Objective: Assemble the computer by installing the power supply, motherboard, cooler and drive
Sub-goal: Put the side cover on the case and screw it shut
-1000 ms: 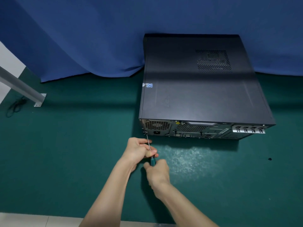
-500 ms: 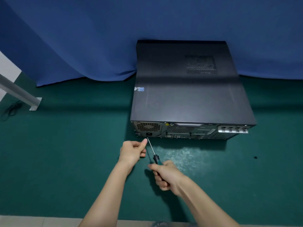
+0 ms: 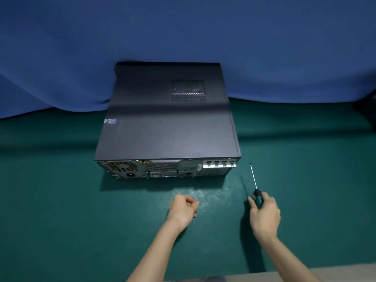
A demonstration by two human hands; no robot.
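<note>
Screwdriver points tip-up, away from the person, in right hand grip; left hand grip clenched, nothing visible.

The closed computer case fills the middle of the frame, its far end against the blue curtain that walls off the whole upper part. Bare desk lies open at left, right and bottom. There only the left hand and the right hand intrude, the latter's screwdriver pointing up near the case's lower right corner.
</note>
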